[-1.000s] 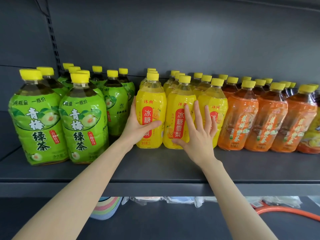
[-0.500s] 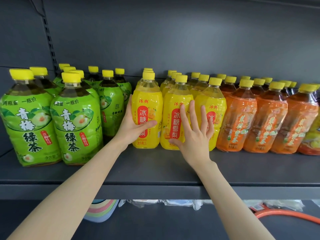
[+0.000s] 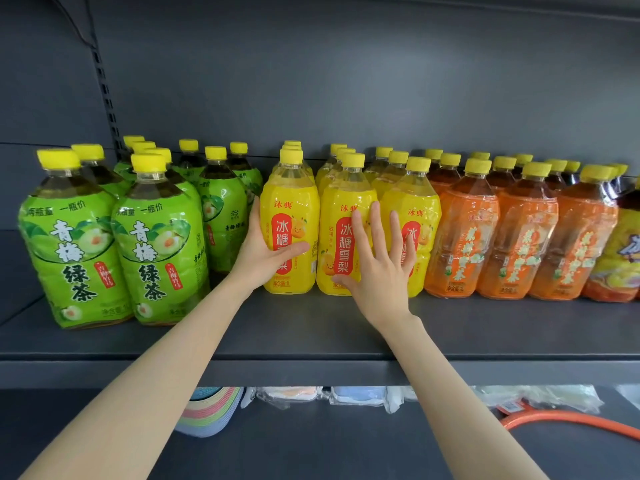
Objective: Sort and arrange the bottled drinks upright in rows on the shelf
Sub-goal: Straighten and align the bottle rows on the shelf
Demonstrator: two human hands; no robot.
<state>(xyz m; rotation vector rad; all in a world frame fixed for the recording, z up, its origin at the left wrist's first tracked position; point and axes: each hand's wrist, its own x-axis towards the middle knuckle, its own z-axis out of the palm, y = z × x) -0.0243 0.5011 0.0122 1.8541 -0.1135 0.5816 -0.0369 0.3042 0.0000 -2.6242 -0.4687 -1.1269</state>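
Note:
Upright bottles with yellow caps fill the dark shelf in rows: green tea bottles on the left, yellow pear drink bottles in the middle, orange tea bottles on the right. My left hand wraps round the left side of the front left yellow bottle, thumb across its label. My right hand lies with straight spread fingers against the fronts of the middle yellow bottle and the right yellow bottle.
Two large green bottles stand forward of the others near the shelf's front left. A different yellow-orange bottle shows at the far right edge. On the shelf below lie stacked coloured items, plastic packets and an orange hose.
Both hands have stayed on the yellow bottles. The view has shifted slightly; the hands and the bottles show no clear movement.

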